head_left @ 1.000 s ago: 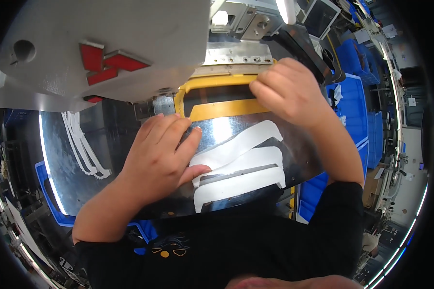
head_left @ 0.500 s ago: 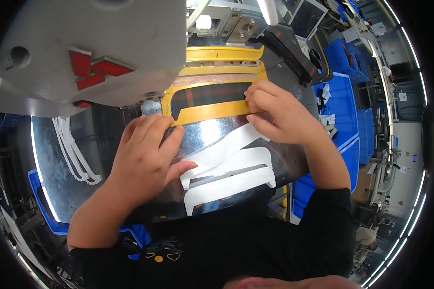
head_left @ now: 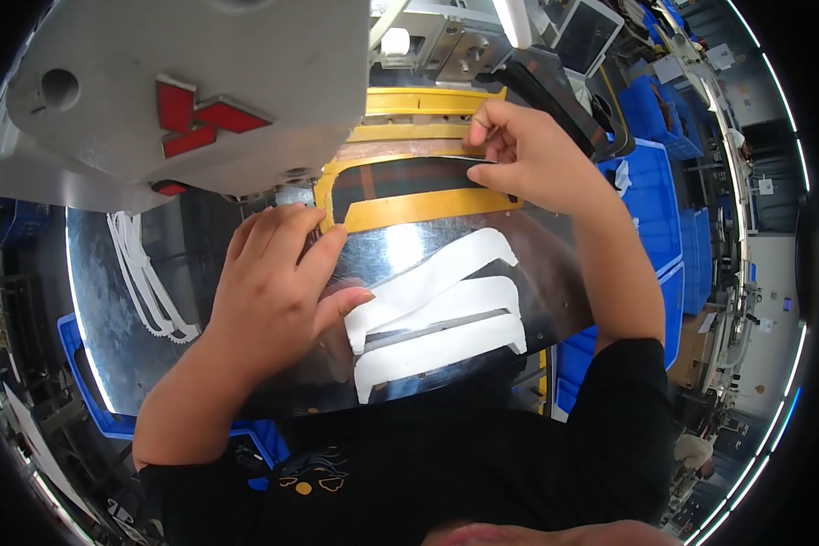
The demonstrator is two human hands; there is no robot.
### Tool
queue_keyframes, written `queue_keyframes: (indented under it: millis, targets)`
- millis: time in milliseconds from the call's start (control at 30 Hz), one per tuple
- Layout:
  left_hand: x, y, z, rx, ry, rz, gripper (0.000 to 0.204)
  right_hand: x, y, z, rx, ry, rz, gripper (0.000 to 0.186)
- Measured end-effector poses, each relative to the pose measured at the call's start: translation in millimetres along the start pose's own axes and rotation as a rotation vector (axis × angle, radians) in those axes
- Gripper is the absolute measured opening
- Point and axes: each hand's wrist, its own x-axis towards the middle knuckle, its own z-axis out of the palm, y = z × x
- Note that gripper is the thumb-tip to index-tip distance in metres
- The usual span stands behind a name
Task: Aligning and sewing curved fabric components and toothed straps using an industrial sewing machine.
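Note:
A yellow template frame (head_left: 432,210) lies on the shiny metal work plate (head_left: 291,387), with dark plaid fabric (head_left: 405,180) showing in its opening. My left hand (head_left: 278,273) lies flat with its fingers parted, fingertips at the frame's left end and thumb over the edge of a white cut piece. Above the frame's right end is my right hand (head_left: 528,159). Its fingers are curled but apart from the thumb, and I see nothing between them. Several white curved strips (head_left: 441,350) lie between the frame and my body, partly overlapping.
A large grey machine head (head_left: 273,82) hangs over the upper left, close to my left hand. More yellow bars (head_left: 428,102) sit behind the frame. Thin white strips (head_left: 141,273) lie at the left. Blue bins (head_left: 651,209) stand at the right, near a screen (head_left: 584,36).
My right hand has lifted off the frame's right edge and moved up and away, its thumb and fingers parting. My left hand stays at the frame's left end.

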Motion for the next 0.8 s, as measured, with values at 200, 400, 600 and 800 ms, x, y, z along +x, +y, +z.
queue_keyframes:
  millis: [200, 400, 600, 800]
  targets:
    - [-0.2, -1.9, 2.4, 0.047, 0.164, -0.045, 0.062, -39.4, -24.6, -10.2, -0.057, 0.113, -0.183, 0.021]
    - [-6.0, 18.9, -4.5, -0.438, 0.354, -0.111, 0.021, -68.3, -21.0, -2.2, 0.030, 0.127, -0.457, 0.020]
    - [-25.9, 32.8, -40.5, -0.297, 0.511, -0.233, 0.006, -59.8, 10.6, 10.7, 0.518, 0.139, -0.250, 0.018]
    - [-144.6, -10.9, -89.2, -0.166, 0.894, -0.779, 0.019, -43.1, 46.4, 3.9, 0.437, 0.159, -0.196, 0.010]
